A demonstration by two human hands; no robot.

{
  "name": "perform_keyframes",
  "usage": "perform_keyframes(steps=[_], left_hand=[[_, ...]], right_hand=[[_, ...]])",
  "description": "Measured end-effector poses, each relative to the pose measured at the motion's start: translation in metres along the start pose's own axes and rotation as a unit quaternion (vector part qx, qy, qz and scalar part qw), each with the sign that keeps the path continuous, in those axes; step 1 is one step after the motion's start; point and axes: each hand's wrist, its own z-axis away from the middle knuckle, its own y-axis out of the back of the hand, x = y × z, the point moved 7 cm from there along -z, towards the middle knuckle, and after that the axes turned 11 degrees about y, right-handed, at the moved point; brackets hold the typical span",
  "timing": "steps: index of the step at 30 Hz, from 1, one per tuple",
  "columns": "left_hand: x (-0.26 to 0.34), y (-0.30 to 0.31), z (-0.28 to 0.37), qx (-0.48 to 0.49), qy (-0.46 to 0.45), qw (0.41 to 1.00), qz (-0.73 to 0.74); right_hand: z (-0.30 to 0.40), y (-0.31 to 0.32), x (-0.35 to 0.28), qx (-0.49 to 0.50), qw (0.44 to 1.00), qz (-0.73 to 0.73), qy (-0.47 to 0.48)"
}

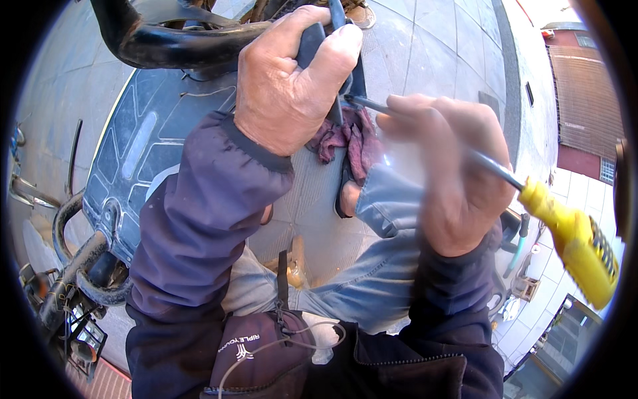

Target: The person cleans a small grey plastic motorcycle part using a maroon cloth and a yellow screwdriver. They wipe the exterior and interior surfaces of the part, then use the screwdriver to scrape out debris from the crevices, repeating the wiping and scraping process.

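My left hand (294, 80) is closed around a dark flat part (310, 44), pinching it between thumb and fingers. Narrow dark strips extend above and below this grip, and the fingers hide how they join. My right hand (458, 149), blurred, is wrapped around the metal shaft of a screwdriver (498, 170). Its yellow handle (568, 234) sticks out to the lower right, outside the fist. The shaft's dark tip (350, 99) lies close to the lower strip under my left hand; whether they touch I cannot tell.
A thick black metal tube (194, 46) crosses the upper left above a blue-grey vehicle footboard (132, 144). Below my hands, a maroon cloth (361, 142) hangs beside my foot over paved ground (319, 194). A teal-handled tool (516, 252) lies at right.
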Motion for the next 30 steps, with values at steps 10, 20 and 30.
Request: perform_keyframes(steps=[10, 20, 30], left_hand=[[-0.003, 0.001, -0.002, -0.005, 0.011, 1.000, 0.026], [0.000, -0.003, 0.002, -0.021, 0.017, 0.999, 0.043], [-0.003, -0.001, 0.001, -0.025, 0.018, 0.998, 0.057]], right_hand=[[0.002, 0.009, -0.001, 0.041, 0.996, -0.024, 0.079], [0.001, 0.004, 0.000, -0.003, 0.999, -0.037, 0.018], [0.004, 0.008, 0.000, 0.010, 0.998, -0.056, 0.019]])
